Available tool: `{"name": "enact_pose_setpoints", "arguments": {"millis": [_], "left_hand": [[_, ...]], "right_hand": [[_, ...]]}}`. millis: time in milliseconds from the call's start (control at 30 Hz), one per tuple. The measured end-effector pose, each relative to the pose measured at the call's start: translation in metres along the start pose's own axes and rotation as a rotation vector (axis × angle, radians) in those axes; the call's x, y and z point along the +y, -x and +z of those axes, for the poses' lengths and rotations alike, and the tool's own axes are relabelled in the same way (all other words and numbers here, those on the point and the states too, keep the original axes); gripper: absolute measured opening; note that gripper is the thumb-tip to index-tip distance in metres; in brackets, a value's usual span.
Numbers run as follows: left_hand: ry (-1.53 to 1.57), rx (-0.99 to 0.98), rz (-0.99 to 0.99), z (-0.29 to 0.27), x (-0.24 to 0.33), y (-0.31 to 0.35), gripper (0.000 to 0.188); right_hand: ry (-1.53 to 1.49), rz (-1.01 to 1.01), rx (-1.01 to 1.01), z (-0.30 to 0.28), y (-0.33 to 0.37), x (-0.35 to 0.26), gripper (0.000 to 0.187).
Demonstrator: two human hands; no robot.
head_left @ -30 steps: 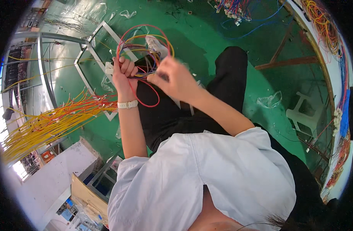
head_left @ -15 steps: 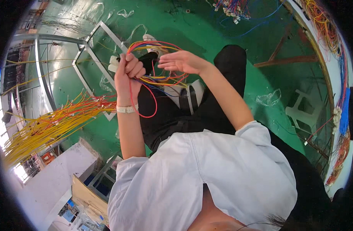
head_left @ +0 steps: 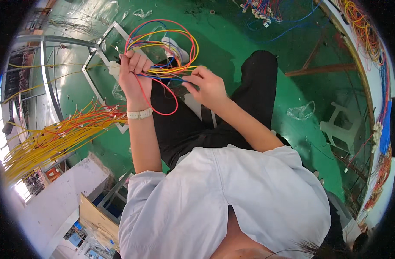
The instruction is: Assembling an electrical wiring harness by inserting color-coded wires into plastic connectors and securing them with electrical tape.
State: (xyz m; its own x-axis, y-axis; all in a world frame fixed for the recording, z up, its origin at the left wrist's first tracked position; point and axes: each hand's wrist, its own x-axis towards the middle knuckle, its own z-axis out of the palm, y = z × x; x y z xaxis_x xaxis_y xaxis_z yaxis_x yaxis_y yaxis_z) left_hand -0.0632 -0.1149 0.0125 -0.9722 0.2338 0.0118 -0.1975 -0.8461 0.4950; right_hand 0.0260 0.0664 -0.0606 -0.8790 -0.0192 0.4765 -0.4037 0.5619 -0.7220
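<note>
My left hand (head_left: 134,73) is raised and closed around a coil of thin wires (head_left: 189,43) in red, yellow, blue and orange. The coil loops up and to the right of that hand, and a red loop hangs below it. My right hand (head_left: 206,85) pinches the wire strands at the coil's lower side, just right of the left hand. A pale watch band (head_left: 139,114) sits on my left wrist. Below the hands are my black trousers and white shirt.
A long bundle of yellow and red wires (head_left: 55,138) fans out at the left. A metal frame (head_left: 94,73) lies on the green floor (head_left: 301,86). More loose wires (head_left: 266,8) lie at the top, a white stool (head_left: 342,129) at the right, a cardboard box (head_left: 94,218) at lower left.
The wire coil has opened into a wider loop above my hands. My right hand slid from the coil's top down to its lower right side, pulling strands taut.
</note>
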Motion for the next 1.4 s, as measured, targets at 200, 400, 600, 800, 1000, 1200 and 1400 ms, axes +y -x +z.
{"name": "enact_pose_setpoints", "arguments": {"millis": [200, 400, 600, 800, 1000, 1200, 1400], "left_hand": [[-0.043, 0.037, 0.062, -0.002, 0.001, -0.001, 0.022], [-0.018, -0.011, 0.062, -0.004, 0.001, -0.001, 0.022], [0.006, 0.039, 0.132, 0.004, -0.010, -0.002, 0.019], [-0.187, 0.070, 0.324, -0.009, -0.027, -0.006, 0.018], [-0.078, 0.011, 0.071, 0.012, -0.016, 0.006, 0.019], [-0.296, 0.331, -0.081, 0.012, -0.022, 0.039, 0.021], [-0.374, 0.514, -0.134, 0.026, -0.031, 0.046, 0.020]], "right_hand": [[-0.001, 0.018, 0.102, -0.007, -0.002, 0.007, 0.017], [0.051, -0.066, -0.025, -0.017, -0.015, -0.015, 0.016], [-0.237, 0.031, -0.048, -0.024, -0.019, -0.014, 0.007], [-1.109, 0.476, -0.738, -0.038, -0.015, -0.073, 0.028], [-0.327, -0.051, -0.205, 0.011, -0.024, -0.023, 0.012], [-0.389, 0.118, -0.022, 0.003, -0.045, -0.028, 0.016], [-0.736, 0.443, -0.037, 0.004, -0.048, -0.035, 0.017]]}}
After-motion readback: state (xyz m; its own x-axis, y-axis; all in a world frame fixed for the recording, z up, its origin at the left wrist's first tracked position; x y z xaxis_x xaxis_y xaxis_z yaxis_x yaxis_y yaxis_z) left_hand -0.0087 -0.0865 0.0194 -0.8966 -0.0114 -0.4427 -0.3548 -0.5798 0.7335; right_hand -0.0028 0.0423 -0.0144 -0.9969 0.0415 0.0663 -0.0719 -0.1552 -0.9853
